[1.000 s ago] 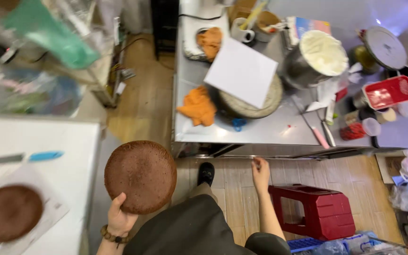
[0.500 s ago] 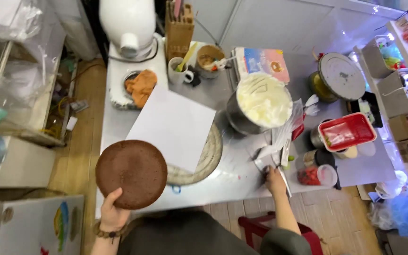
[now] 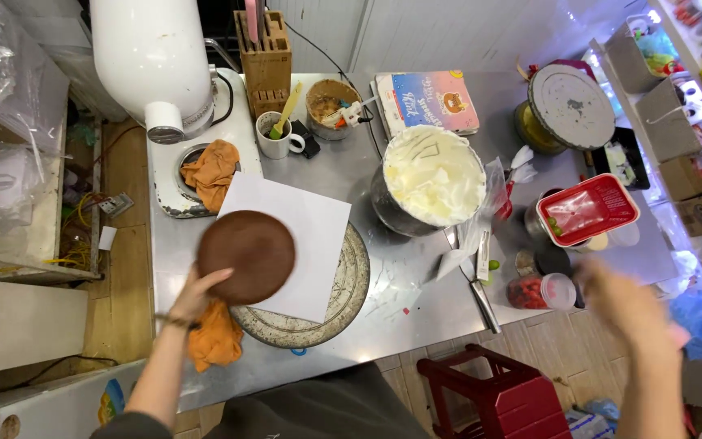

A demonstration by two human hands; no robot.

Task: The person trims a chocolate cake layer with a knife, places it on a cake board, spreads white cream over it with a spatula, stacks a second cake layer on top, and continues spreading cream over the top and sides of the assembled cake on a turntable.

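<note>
Left hand [image 3: 192,294] grips one round chocolate cake layer [image 3: 246,256] by its near edge, fingers spread beneath, holding it over the white paper sheet [image 3: 310,236]. That sheet lies on one cake turntable [image 3: 351,284], the landmark on the steel tabletop [image 3: 416,325].

Right hand [image 3: 623,305], well right of the turntable, is blurred; its grip state cannot be determined.

Handling judgement: the layer appears light, soft and crumbly; support it broadly from below, not by pinching the rim.

Behind the turntable stands one bowl of white cream [image 3: 432,179]. One orange cloth [image 3: 214,337] lies at its near-left edge.
</note>
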